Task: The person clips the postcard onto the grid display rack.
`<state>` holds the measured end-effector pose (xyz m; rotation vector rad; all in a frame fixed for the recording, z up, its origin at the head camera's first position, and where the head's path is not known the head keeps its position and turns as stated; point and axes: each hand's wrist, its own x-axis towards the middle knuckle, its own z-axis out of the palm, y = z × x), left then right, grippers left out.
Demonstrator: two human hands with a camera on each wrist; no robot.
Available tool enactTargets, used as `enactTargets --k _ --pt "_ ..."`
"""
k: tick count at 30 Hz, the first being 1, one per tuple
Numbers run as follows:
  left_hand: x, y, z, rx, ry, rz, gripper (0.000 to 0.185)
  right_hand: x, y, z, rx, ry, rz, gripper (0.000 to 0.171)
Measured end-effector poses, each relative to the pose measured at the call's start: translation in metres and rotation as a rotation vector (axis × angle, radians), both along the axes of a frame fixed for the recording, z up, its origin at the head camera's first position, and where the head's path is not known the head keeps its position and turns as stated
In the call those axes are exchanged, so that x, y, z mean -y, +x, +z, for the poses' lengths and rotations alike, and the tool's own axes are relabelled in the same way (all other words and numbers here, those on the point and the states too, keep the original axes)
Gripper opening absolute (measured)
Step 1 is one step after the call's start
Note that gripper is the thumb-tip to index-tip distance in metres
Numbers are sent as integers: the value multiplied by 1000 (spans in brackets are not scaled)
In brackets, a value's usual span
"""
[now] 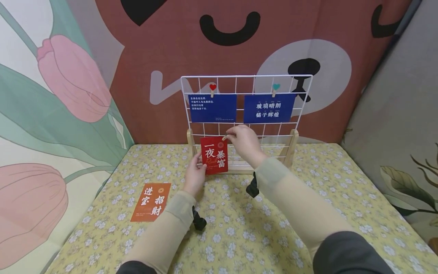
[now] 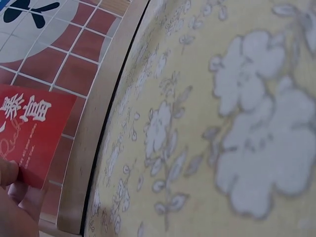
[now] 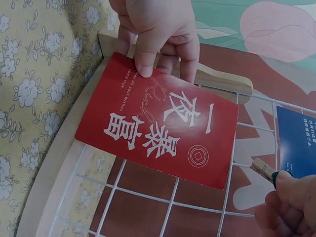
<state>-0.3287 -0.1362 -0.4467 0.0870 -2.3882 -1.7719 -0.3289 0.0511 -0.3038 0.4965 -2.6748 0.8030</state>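
Note:
A white wire grid (image 1: 246,78) stands in a wooden base (image 1: 291,150) on the flowered table (image 1: 239,228). Two blue cards (image 1: 212,108) (image 1: 269,108) hang from it on small clips. My left hand (image 1: 195,173) pinches the lower left corner of a red card (image 1: 214,155) (image 3: 163,126) (image 2: 29,128) and holds it flat against the grid's lower row. My right hand (image 1: 243,141) pinches a small wooden clip (image 1: 224,137) (image 3: 262,170) at the card's top right corner.
An orange card (image 1: 151,201) lies flat on the table to the left. Printed fabric walls close in the back and both sides. The grid's right lower squares hold nothing.

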Motion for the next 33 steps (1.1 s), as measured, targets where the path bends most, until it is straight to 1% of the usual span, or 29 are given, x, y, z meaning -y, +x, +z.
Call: enactTargets --k 7,12,15,20,26,33 --pt "-6 -1 2 -25 15 67 43 3 -3 0 -19 30 -7 20" --pt "-10 -3 1 -26 28 125 37 6 -5 1 -82 65 7 20" --pt "-13 -4 0 -25 50 150 33 8 -6 1 -118 89 9 20" --pt "-17 -4 -1 -42 73 180 30 11 -7 2 -171 107 7 18" --pt "-20 -5 -2 -23 78 213 29 12 -7 3 -183 147 -7 18" --pt "-25 -6 -1 -27 107 259 26 17 -9 4 -200 162 0 18"
